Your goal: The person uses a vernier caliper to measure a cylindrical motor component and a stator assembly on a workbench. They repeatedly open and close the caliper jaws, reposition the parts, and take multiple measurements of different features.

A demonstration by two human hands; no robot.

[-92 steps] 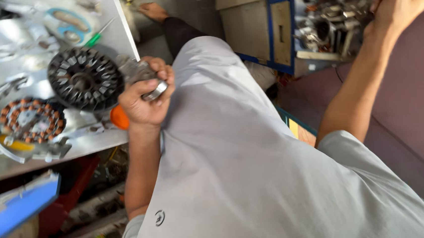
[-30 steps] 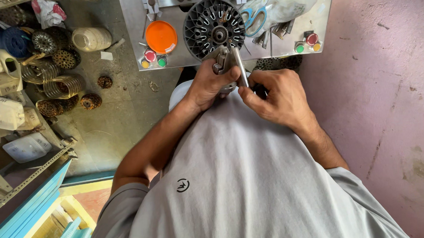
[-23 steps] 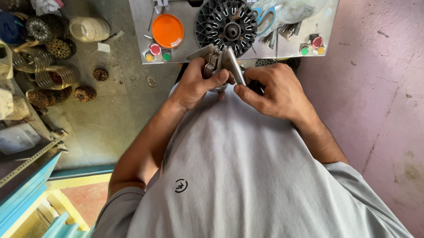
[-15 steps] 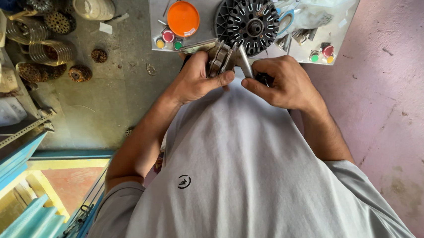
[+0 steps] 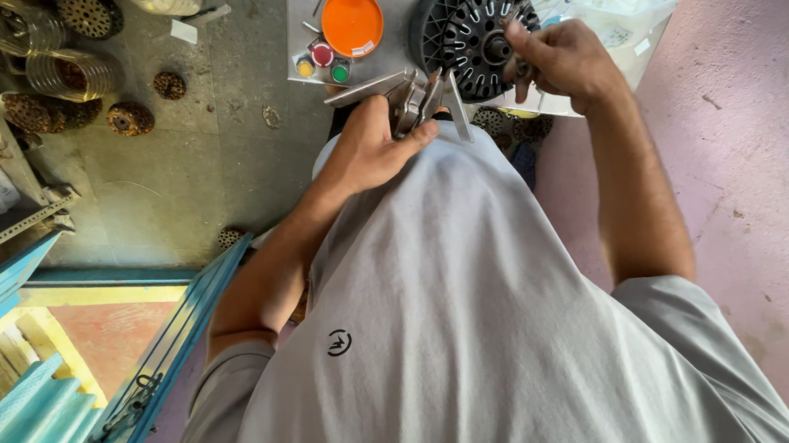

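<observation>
Worktable (image 5: 307, 33): orange lid (image 5: 352, 21), small caps (image 5: 322, 60).

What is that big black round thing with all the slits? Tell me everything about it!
The black wheel is a round, dark part that looks like moulded plastic or metal. Short light slots ring its face like spokes, and a small hub sits in the middle. It lies flat on the grey table, near the edge, beside an orange lid. The right hand rests on its right side, fingers near the hub. The left hand holds a metal tool just below it; whether that touches the wheel cannot be told.
</observation>
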